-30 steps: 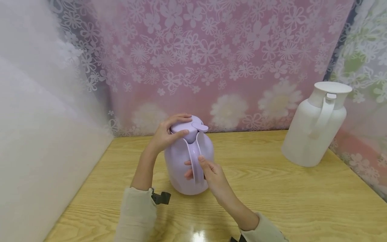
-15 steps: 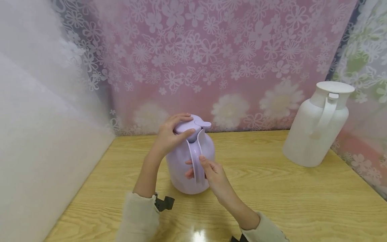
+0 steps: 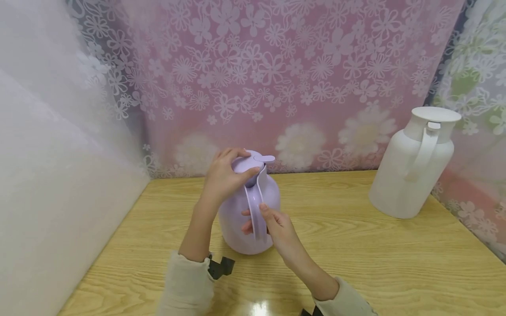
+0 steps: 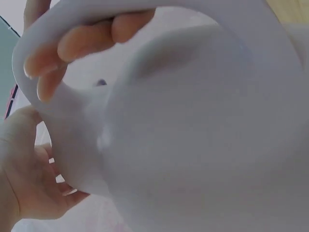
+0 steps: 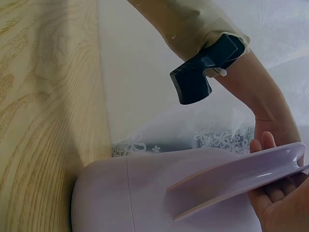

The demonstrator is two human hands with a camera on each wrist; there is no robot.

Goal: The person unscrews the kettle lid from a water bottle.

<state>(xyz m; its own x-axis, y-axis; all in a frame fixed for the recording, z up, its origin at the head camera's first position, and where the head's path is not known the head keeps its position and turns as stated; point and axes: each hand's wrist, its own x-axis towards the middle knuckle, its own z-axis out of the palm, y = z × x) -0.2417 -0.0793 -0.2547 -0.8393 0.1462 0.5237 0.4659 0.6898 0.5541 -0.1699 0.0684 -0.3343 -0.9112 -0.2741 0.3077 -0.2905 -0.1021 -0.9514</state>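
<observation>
A lavender thermos jug [image 3: 241, 219] stands upright on the wooden table, its handle [image 3: 257, 210] facing me. My left hand [image 3: 222, 177] holds the jug's round lid [image 3: 246, 163], fingers over the far side and thumb along the near edge. From the lid a flat lever [image 3: 265, 159] sticks out to the right, above the handle. My right hand [image 3: 278, 230] grips the handle, thumb on its outer face and fingertips showing through the loop. In the left wrist view the jug body [image 4: 193, 125] fills most of the picture, with right-hand fingers [image 4: 87, 41] inside the handle loop.
A white thermos jug [image 3: 411, 171] stands at the right of the table [image 3: 328, 259], near the floral covering there. Behind the table hangs a pink flowered covering [image 3: 276, 87]. A plain white wall [image 3: 59, 153] borders the left side.
My left hand has turned and shifted slightly right on the lid. The lid's lever has swung a little away from me. My right hand has stayed on the handle.
</observation>
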